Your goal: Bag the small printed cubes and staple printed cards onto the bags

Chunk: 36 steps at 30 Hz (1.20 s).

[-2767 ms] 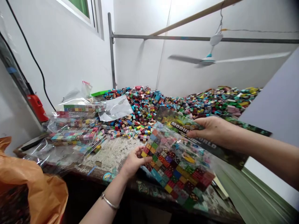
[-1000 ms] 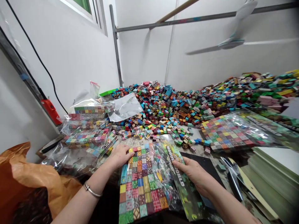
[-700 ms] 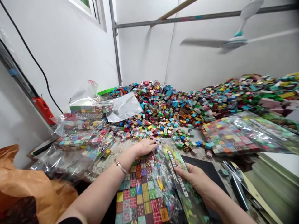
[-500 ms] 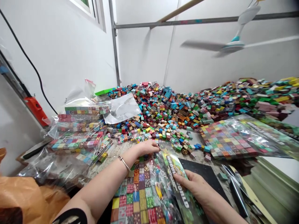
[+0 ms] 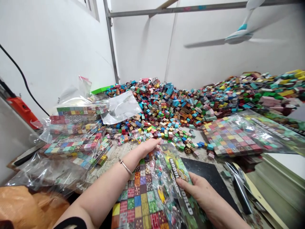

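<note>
In front of me lies a clear plastic bag (image 5: 152, 168) holding a sheet of small patterned cube blocks (image 5: 133, 202) and a few loose colourful pieces. A green printed card (image 5: 183, 190) lettered "MODUL… WORLD" runs along its right side. My right hand (image 5: 200, 192) grips this card, thumb on top and fingers underneath, out of sight. At the bag's far end my left hand (image 5: 152, 146) has its fingers drawn together at the plastic edge; the fingertips are partly hidden. A bracelet (image 5: 125, 167) circles the left wrist.
A large heap of loose blocks (image 5: 162, 105) covers the back. Bagged block sets (image 5: 73, 140) are stacked at left, and another bagged set (image 5: 231, 136) lies at right. Near my right arm are a black board (image 5: 205, 175) and metal tools (image 5: 240, 190). A fan (image 5: 238, 36) turns overhead.
The view has tilted down and shifted slightly right. My left hand is a little farther towards the bag's far edge. My right hand keeps its grip on the card.
</note>
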Available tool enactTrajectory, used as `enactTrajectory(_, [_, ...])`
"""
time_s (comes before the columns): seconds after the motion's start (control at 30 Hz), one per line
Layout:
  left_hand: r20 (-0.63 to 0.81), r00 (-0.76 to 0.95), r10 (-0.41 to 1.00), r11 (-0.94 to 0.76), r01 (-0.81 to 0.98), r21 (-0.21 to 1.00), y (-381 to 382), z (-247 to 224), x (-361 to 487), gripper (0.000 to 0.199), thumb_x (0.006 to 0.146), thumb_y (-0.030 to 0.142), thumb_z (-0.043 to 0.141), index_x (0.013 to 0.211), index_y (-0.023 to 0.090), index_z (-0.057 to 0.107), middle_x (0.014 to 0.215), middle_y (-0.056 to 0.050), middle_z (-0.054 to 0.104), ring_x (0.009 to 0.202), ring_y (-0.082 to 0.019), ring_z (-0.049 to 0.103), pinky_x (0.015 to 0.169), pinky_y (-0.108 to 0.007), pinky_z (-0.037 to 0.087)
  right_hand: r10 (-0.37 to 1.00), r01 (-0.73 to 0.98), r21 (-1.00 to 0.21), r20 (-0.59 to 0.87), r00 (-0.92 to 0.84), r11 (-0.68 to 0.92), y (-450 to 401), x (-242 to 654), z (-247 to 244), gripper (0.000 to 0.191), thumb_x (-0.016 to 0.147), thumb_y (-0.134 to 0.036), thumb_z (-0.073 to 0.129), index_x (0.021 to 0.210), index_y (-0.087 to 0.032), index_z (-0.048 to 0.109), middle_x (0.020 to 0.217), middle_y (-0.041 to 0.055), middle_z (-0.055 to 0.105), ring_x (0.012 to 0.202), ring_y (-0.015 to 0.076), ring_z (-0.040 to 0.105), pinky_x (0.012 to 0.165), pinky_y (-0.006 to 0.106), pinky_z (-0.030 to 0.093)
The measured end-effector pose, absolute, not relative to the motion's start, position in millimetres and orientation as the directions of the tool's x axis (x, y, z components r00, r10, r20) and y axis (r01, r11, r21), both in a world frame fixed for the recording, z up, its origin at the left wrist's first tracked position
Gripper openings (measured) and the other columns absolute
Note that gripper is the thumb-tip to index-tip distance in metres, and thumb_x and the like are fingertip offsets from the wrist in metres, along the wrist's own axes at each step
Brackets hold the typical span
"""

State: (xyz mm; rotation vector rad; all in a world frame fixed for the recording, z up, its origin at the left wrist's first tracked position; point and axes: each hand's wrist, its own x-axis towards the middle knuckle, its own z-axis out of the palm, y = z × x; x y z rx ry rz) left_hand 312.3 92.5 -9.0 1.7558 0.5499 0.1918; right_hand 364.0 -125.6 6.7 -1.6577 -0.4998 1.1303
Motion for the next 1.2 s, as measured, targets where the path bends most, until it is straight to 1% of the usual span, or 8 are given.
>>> enactTrajectory(0.07, [-0.154,0.887,0.434,-0.158,0.244,0.957,91.2,-7.2,311.9,0.041,0.071,0.055,0.053,0.072,0.014,0.060,0.060,0.001,0.054,0.055,-0.010,0.045,0.053,-0.023,0.033,0.771,-0.190,-0.901,-0.433,0.467,-0.391,-125.3,363.0,8.8,0.031,0.069,-0.042,0.063,0.090,-0.019,0.063,0.075,0.0011,0.070,0.070,0.0191,0.064,0.067,0.029,0.048])
enactTrajectory(0.2, [-0.164,0.920,0.356,-0.161,0.234,0.959,89.6,-9.7,312.8,0.039,0.055,0.051,0.070,0.061,0.014,0.059,0.054,0.003,0.051,0.050,-0.009,0.042,0.050,-0.024,0.032,0.772,-0.193,-0.899,-0.437,0.462,-0.393,-125.0,363.2,8.4,0.031,0.069,-0.041,0.063,0.092,-0.019,0.064,0.074,0.0016,0.070,0.071,0.0205,0.064,0.068,0.031,0.048])
enactTrajectory(0.37, [-0.158,0.929,0.335,-0.168,0.224,0.960,90.2,-15.0,315.4,0.038,0.055,0.048,0.070,0.056,0.015,0.052,0.051,0.006,0.044,0.046,-0.007,0.035,0.048,-0.023,0.027,0.816,-0.252,-0.897,-0.436,0.379,-0.363,-134.7,363.9,3.2,0.034,0.075,-0.044,0.058,0.098,-0.019,0.060,0.084,0.0028,0.070,0.082,0.0212,0.064,0.075,0.032,0.048])
enactTrajectory(0.57, [-0.161,0.928,0.335,-0.160,0.224,0.961,90.5,-17.1,316.6,0.032,0.059,0.041,0.069,0.059,0.016,0.049,0.054,0.006,0.042,0.047,-0.006,0.033,0.048,-0.022,0.024,0.789,-0.380,-0.848,-0.502,0.354,-0.369,-168.0,346.9,4.2,0.039,0.077,-0.044,0.058,0.109,-0.022,0.054,0.100,0.0052,0.068,0.091,0.0221,0.063,0.079,0.035,0.049])
enactTrajectory(0.7, [-0.164,0.925,0.343,-0.173,0.234,0.957,89.7,-19.2,315.9,0.031,0.061,0.040,0.069,0.060,0.016,0.049,0.054,0.006,0.043,0.047,-0.006,0.034,0.048,-0.022,0.025,0.774,-0.303,-0.872,-0.483,0.409,-0.385,-185.0,335.1,3.1,0.040,0.073,-0.037,0.063,0.110,-0.022,0.053,0.106,0.0043,0.065,0.099,0.0221,0.059,0.084,0.032,0.047])
enactTrajectory(0.93, [-0.144,0.907,0.395,-0.217,0.244,0.945,89.4,-17.2,315.9,0.035,0.056,0.043,0.071,0.058,0.015,0.050,0.054,0.006,0.044,0.048,-0.006,0.036,0.049,-0.022,0.027,0.718,-0.193,-0.888,-0.452,0.529,-0.416,-186.1,335.0,-11.9,0.025,0.070,-0.030,0.062,0.092,-0.019,0.058,0.082,0.0009,0.068,0.074,0.0176,0.061,0.067,0.028,0.047])
enactTrajectory(1.1, [-0.170,0.913,0.371,-0.189,0.254,0.949,86.2,-8.4,312.6,0.037,0.056,0.048,0.070,0.061,0.014,0.055,0.057,0.004,0.051,0.050,-0.008,0.044,0.051,-0.022,0.032,0.720,-0.188,-0.907,-0.415,0.557,-0.378,-185.5,336.6,-14.3,0.018,0.068,-0.024,0.060,0.085,-0.018,0.058,0.075,-0.0013,0.065,0.068,0.0145,0.057,0.061,0.024,0.044])
enactTrajectory(1.2, [-0.188,0.911,0.368,-0.166,0.263,0.950,85.8,-7.3,312.6,0.036,0.052,0.044,0.073,0.062,0.015,0.055,0.055,0.004,0.053,0.049,-0.009,0.046,0.050,-0.022,0.033,0.720,-0.163,-0.918,-0.385,0.577,-0.360,-185.5,334.8,-14.7,0.016,0.067,-0.019,0.058,0.082,-0.017,0.057,0.071,-0.0033,0.062,0.064,0.0116,0.054,0.058,0.021,0.041])
